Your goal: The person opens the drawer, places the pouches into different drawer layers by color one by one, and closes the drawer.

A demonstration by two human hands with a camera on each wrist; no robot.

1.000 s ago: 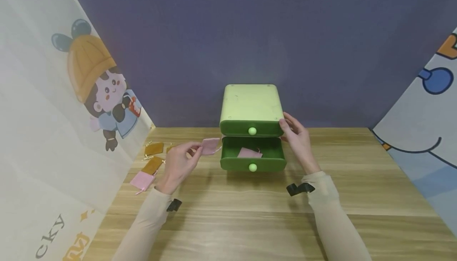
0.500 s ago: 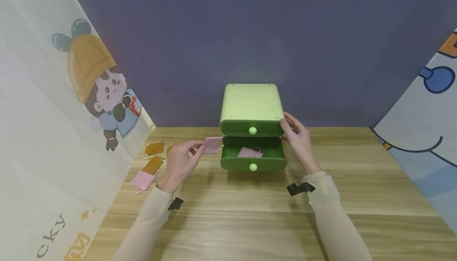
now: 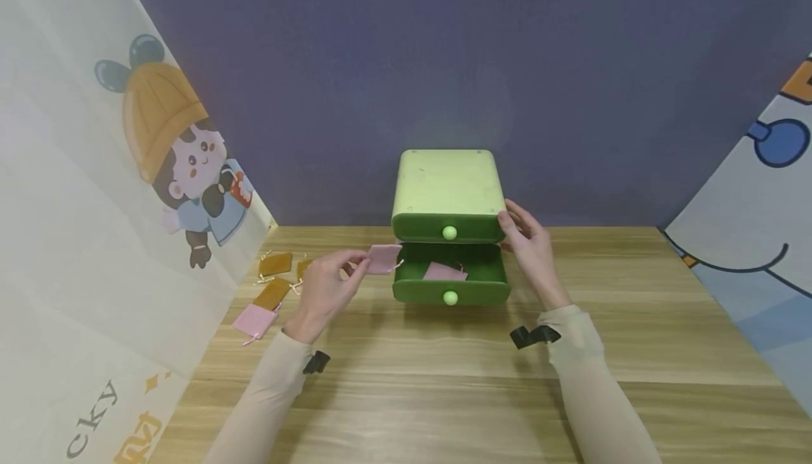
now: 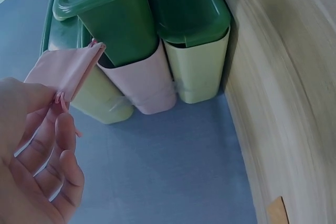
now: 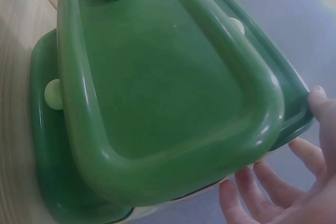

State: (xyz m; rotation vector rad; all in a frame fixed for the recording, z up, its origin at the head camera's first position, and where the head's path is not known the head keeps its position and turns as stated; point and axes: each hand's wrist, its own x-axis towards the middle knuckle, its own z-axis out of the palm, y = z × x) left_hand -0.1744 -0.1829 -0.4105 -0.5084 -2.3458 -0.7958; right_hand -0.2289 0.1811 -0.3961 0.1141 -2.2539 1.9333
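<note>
In the head view my left hand [image 3: 328, 288] pinches a pink drawstring pouch [image 3: 383, 259] at the left edge of the pulled-out drawer [image 3: 451, 292]. Thumb and fingertips hold the pouch near its cord in the left wrist view. Another pink pouch [image 3: 444, 271] lies inside this green drawer. The drawer belongs to a small cabinet [image 3: 449, 180] with a pale green top; its top drawer [image 3: 419, 228] is pushed in. My right hand [image 3: 531, 251] holds the cabinet's right side, thumb at the front corner and fingers along the side. The lower drawer [image 5: 47, 145] shows in the right wrist view.
Several ochre pouches [image 3: 275, 264] and one pink pouch [image 3: 255, 321] lie on the wooden table [image 3: 431, 393] at the left. A dark blue wall [image 3: 330, 97] stands behind the cabinet. Printed panels [image 3: 63, 189] flank the table.
My left hand has moved slightly right with the pink pouch, bringing it to the open drawer's left edge. The right hand stays on the cabinet.
</note>
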